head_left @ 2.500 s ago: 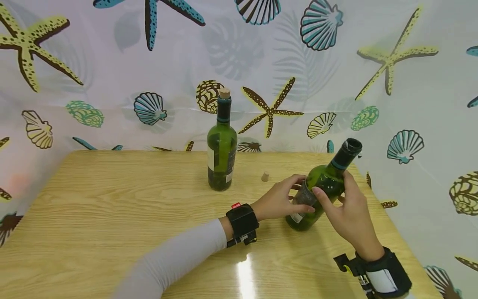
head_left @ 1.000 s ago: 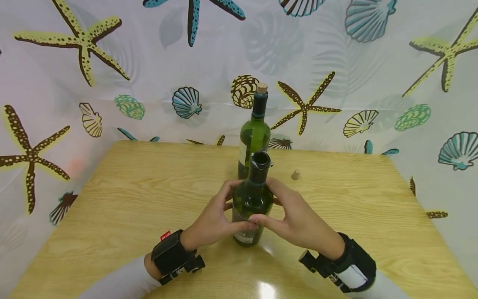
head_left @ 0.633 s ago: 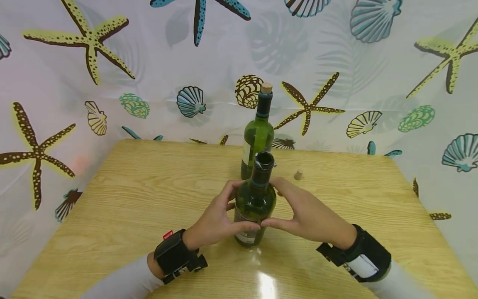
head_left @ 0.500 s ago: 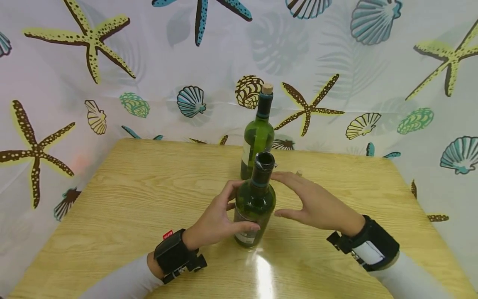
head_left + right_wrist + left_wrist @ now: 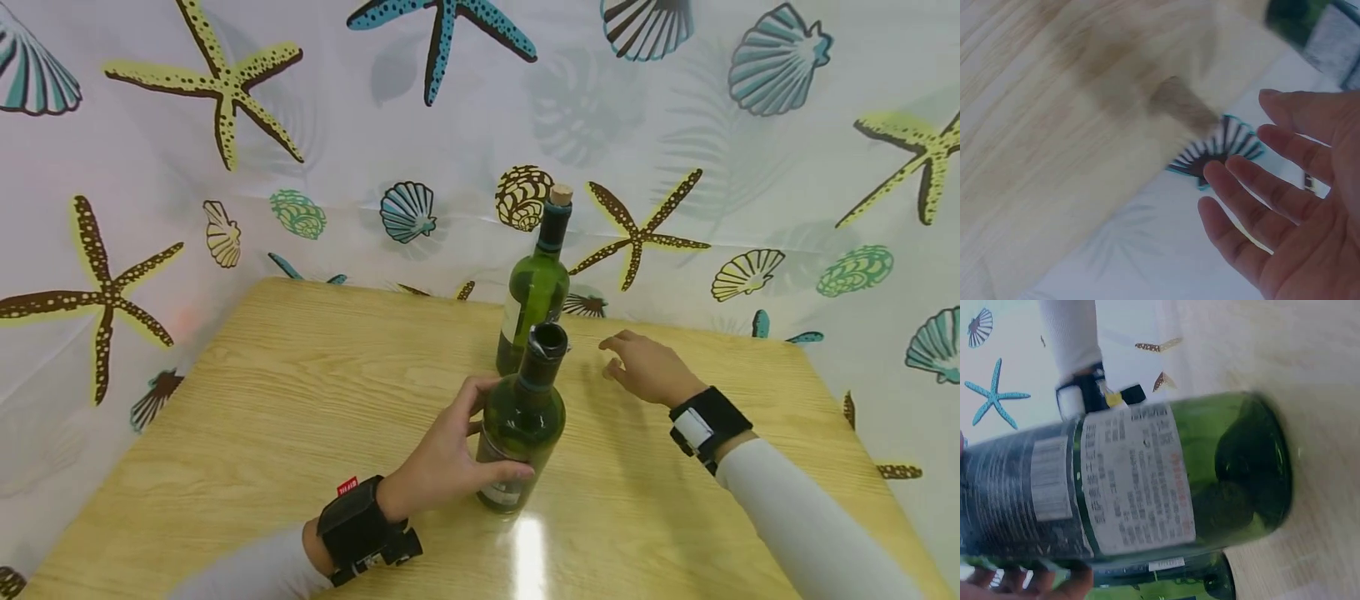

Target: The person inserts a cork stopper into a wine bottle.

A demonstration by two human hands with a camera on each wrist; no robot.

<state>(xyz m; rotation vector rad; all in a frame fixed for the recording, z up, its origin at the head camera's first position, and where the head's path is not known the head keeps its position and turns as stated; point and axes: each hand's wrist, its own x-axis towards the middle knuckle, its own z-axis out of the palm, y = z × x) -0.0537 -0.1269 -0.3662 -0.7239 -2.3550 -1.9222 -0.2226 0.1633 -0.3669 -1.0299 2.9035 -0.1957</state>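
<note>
Bottle [image 5: 525, 417] of green glass, mouth uncovered, stands on a wooden table [image 5: 345, 358], gripped by a person's left hand [image 5: 446, 458] with the thumb across its near side. To the right, the right hand [image 5: 652, 368], empty, fingers parted and slightly bent, hovers near a loose cork [image 5: 1184, 106]; a corked second bottle [image 5: 538, 287] stands beyond the first.

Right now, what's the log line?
left hand: grips uncorked green glass bottle; right hand: near brown cylindrical cork; corked green glass bottle: standing
</note>
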